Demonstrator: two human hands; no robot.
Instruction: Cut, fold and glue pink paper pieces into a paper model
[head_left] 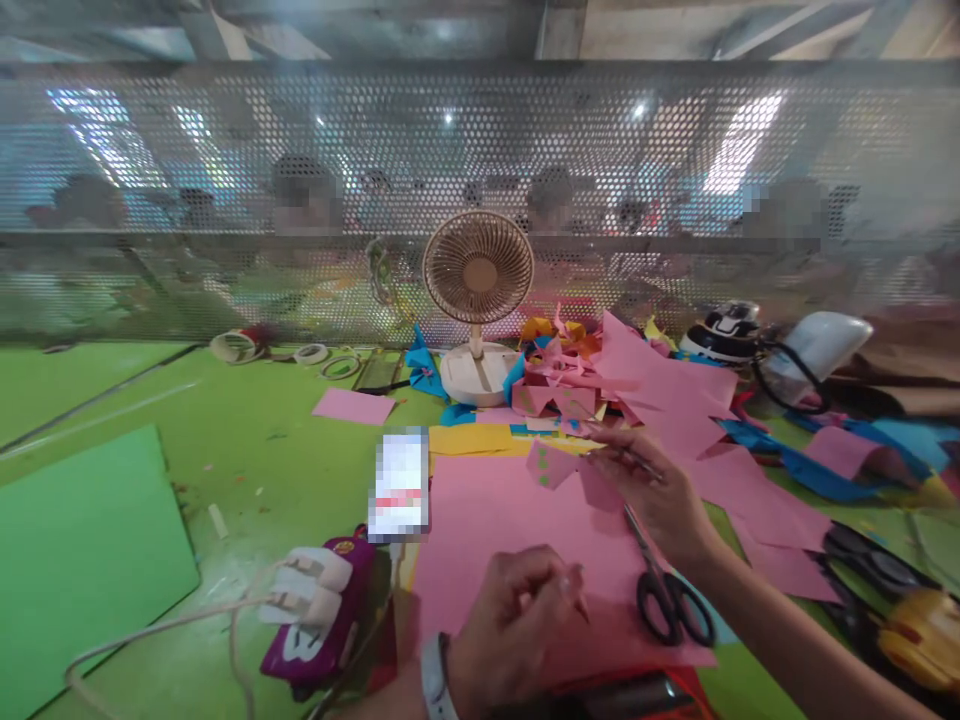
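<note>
A small pink piece of paper (551,466) with green marks is pinched at its right edge by my right hand (660,495). A thin, pen-like thing also lies across those fingers; its kind is unclear. My left hand (521,615) is curled closed low over a large pink sheet (487,510); whatever it might hold is hidden. Black-handled scissors (667,595) rest on that sheet, just below my right hand. Yellow paper (469,440) shows along the sheet's far edge.
A white fan (478,270) stands at the back, before a perforated metal screen (225,150). Pink and blue scraps (555,370) are heaped beside it. To the left are a phone (400,485), a purple case (322,620) with white plugs and cables, and a green sheet (82,560).
</note>
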